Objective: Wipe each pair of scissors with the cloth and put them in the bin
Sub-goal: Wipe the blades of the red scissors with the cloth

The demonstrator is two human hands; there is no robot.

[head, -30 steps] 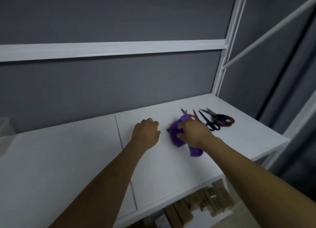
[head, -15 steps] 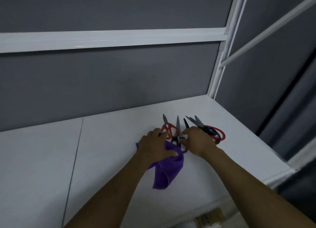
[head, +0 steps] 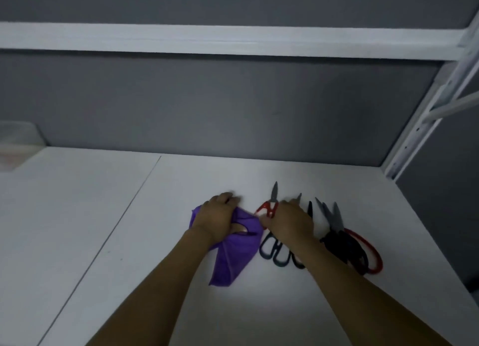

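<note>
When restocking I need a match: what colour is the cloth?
The cloth is purple; head view.

Purple cloth (head: 234,257); red-handled scissors (head: 268,208).

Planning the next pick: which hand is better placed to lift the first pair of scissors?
Right. The right hand lies over the row of scissors, fingers at the red-handled scissors; the left hand is occupied holding the purple cloth.

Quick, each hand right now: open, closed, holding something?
Left hand: grips the purple cloth.
Right hand: on the red-handled scissors; grip cannot be told.
</note>
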